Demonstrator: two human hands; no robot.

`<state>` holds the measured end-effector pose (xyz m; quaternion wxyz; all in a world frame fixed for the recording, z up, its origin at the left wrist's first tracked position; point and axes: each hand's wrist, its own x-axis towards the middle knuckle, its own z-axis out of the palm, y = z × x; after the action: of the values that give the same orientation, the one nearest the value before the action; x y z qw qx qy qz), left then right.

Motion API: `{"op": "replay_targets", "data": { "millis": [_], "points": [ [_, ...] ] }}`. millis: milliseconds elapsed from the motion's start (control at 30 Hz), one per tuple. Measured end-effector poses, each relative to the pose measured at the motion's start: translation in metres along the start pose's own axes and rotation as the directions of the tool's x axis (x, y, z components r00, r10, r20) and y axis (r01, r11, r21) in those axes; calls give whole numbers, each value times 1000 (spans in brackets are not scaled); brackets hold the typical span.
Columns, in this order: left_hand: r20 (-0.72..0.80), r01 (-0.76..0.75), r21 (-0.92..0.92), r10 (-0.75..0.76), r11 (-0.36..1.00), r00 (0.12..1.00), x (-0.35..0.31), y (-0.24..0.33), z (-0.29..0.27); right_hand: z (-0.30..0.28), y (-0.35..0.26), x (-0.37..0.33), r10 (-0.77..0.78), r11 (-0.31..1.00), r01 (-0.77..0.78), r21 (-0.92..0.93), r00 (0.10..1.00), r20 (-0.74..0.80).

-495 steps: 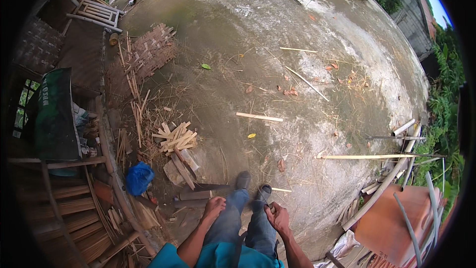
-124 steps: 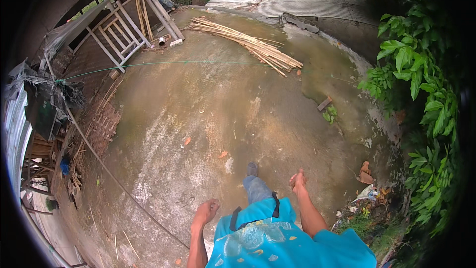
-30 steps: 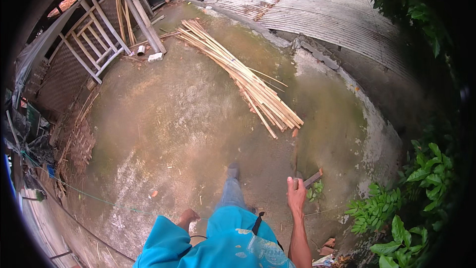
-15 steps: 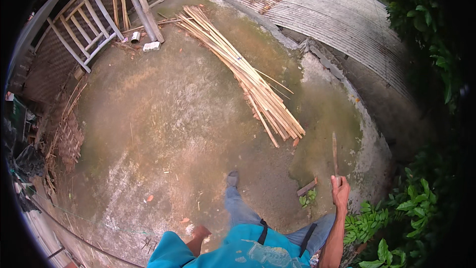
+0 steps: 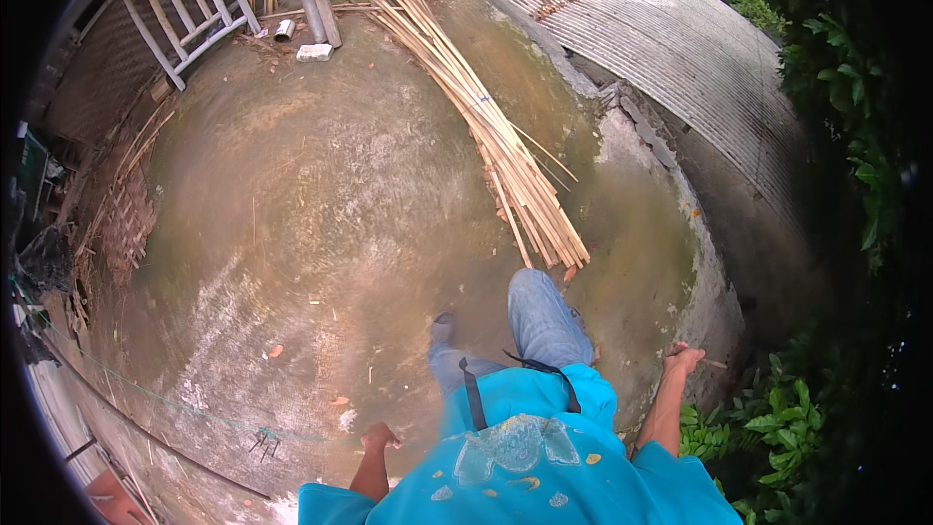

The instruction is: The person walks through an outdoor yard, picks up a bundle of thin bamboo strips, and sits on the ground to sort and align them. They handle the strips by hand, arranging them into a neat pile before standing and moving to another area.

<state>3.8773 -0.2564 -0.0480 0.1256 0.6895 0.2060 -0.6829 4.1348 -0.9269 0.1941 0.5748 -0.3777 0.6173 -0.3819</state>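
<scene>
Right hand (image 5: 684, 358) in a fist around a slender tool (image 5: 716, 364), one end rightward.

Left hand (image 5: 380, 436) low, right hand (image 5: 684, 358) curled

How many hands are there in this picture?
2: the left hand, low, past the turquoise left sleeve; and the right hand, farther right near the green leaves, with a thin brown thing poking out. No others show.
</scene>
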Motion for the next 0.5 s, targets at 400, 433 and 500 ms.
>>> {"op": "replay_targets", "data": {
  "millis": [400, 433, 500],
  "points": [
    [-67, 119, -78, -124, 990, 990, -42, 16, -33, 248, 183, -279, 669, 359, 918, 169, -379, 640],
    [-126, 118, -100, -131, 988, 983, -49, 25, -47, 264, 177, -280, 694, 375, 919, 123, -366, 620],
    [-237, 80, -160, -116, 984, 965, -54, 54, -84, 290, 175, -263, 644, 387, 922, 12, -280, 712]
  ]
}}
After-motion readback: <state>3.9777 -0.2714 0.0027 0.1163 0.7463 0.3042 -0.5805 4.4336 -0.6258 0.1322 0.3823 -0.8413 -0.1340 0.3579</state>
